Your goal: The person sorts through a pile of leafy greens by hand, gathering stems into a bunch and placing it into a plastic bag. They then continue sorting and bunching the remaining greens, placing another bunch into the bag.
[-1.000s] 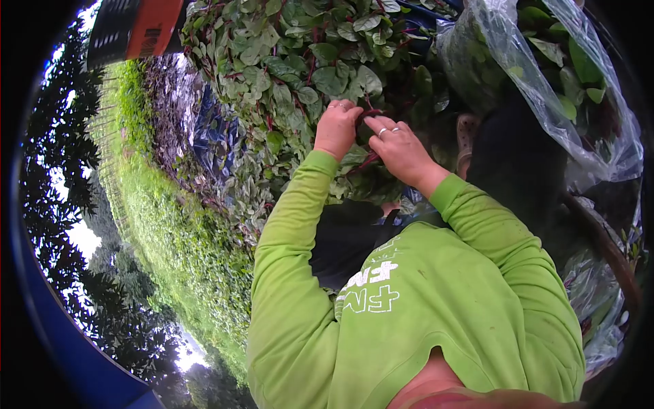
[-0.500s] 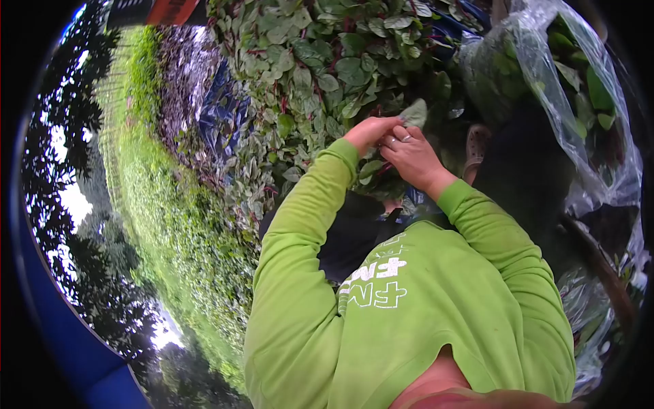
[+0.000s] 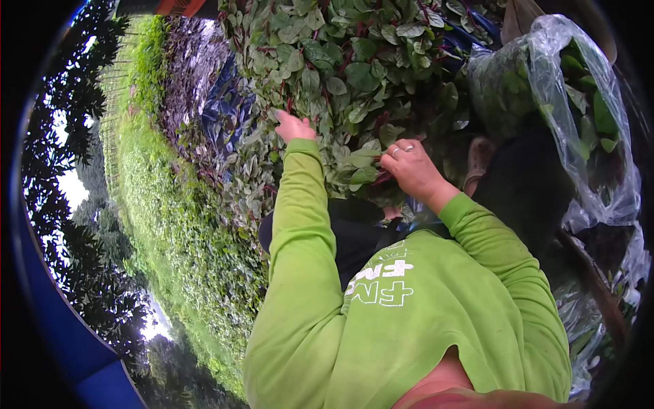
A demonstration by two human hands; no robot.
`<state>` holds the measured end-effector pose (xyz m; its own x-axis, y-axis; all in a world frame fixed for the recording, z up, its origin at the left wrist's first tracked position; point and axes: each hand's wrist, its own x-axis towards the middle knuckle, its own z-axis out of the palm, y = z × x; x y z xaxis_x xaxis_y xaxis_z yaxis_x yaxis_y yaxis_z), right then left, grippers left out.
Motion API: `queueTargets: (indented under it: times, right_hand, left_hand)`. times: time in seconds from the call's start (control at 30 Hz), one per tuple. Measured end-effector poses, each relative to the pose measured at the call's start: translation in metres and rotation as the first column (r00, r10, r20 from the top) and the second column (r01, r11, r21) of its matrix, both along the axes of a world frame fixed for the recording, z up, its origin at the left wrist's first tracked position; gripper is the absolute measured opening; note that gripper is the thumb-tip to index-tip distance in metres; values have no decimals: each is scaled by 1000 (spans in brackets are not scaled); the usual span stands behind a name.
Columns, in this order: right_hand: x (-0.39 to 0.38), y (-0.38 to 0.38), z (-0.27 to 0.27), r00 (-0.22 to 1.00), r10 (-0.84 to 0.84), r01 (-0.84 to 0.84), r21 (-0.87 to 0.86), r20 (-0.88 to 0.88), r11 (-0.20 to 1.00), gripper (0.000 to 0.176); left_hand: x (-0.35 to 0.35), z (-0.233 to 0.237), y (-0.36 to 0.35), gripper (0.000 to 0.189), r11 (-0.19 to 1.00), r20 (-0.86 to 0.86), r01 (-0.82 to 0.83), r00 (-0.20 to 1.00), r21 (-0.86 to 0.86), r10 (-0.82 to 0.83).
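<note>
My left hand (image 3: 296, 128) is over the left part of a large heap of green leaves with reddish stems (image 3: 340, 61). Its fingers look stretched out and apart, and a pale leaf (image 3: 278, 114) lies by the fingertips. Nearer my body, my right hand (image 3: 414, 168), with a ring on one finger, is closed on a red-stemmed leafy sprig (image 3: 366, 167). The leaves of that sprig point left, towards the heap. Part of the stem is hidden by my right fingers.
A clear plastic bag (image 3: 579, 129) holding green leaves stands at the right. Blue sheeting (image 3: 221, 109) shows at the heap's left edge. A shoe (image 3: 479, 163) is beyond my right wrist. An orange object (image 3: 180, 7) lies at the top left.
My left hand has moved left, away from my right hand, and now is over the heap. The leaf at both hands' fingertips is no longer there. My right hand has shifted slightly towards me.
</note>
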<state>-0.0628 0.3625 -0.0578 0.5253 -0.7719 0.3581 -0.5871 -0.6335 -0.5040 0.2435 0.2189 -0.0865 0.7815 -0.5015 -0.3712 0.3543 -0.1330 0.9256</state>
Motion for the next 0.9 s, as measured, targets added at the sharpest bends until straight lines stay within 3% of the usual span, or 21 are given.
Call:
queueTargets:
  times: [0.07, 0.1, 0.13, 0.17, 0.2, 0.27, 0.37, 0.47, 0.5, 0.6, 0.7, 0.8, 0.9]
  right_hand:
    - [2, -1, 1, 1000, 3, -5, 145, 15, 989, 14]
    - [4, -1, 2, 1000, -8, 5, 120, 20, 993, 14]
    - [4, -2, 2, 1000, -22, 20, 95, 22, 995, 15]
    - [3, -3, 2, 999, -37, 36, 69, 21, 997, 16]
    - [2, -3, 3, 999, -38, 38, 64, 0, 997, 16]
    - [-1, -5, 7, 998, -37, 39, 50, -42, 998, 16]
    - [-2, -7, 7, 998, -34, 37, 52, -46, 998, 15]
    - [-3, -8, 5, 998, -50, 52, 49, -42, 997, 15]
    - [-2, -8, 5, 998, -57, 59, 48, -40, 997, 15]
    - [1, -7, 0, 996, -78, 76, 39, 54, 996, 16]
    - [2, -4, 6, 994, -69, 65, 51, 87, 997, 16]
    - [3, -3, 8, 987, -67, 60, 52, 146, 997, 13]
    - [4, -4, 14, 982, -83, 96, -69, 171, 993, 9]
  left_hand:
    - [5, -12, -24, 31, 967, 229, 256, 941, 4, -250]
    - [3, -16, -37, 40, 926, 348, 378, 867, 10, -358]
    - [-3, -26, -56, 42, 876, 603, 467, 668, 116, -436]
    - [-13, -38, -73, 42, 869, 778, 429, 448, 246, -441]
    - [-36, -25, -80, 47, 866, 724, 465, 532, 183, -438]
    - [-48, -56, -116, 52, 938, 711, 198, 613, 284, -345]
    - [-63, -21, -104, 57, 835, 675, 122, 532, 537, -512]
    - [-58, -12, -82, 57, 787, 543, 429, 570, 444, -617]
    - [-47, -33, -74, 57, 822, 627, 427, 536, 377, -566]
    - [-39, -26, -22, 53, 819, 673, 561, 562, 116, -481]
    - [-40, 64, 24, 50, 615, 156, 757, 595, 218, -788]
    - [-16, 101, 43, 53, 583, 71, 802, 579, 128, -812]
    - [11, 112, 51, 51, 531, 2, 842, 533, 95, -846]
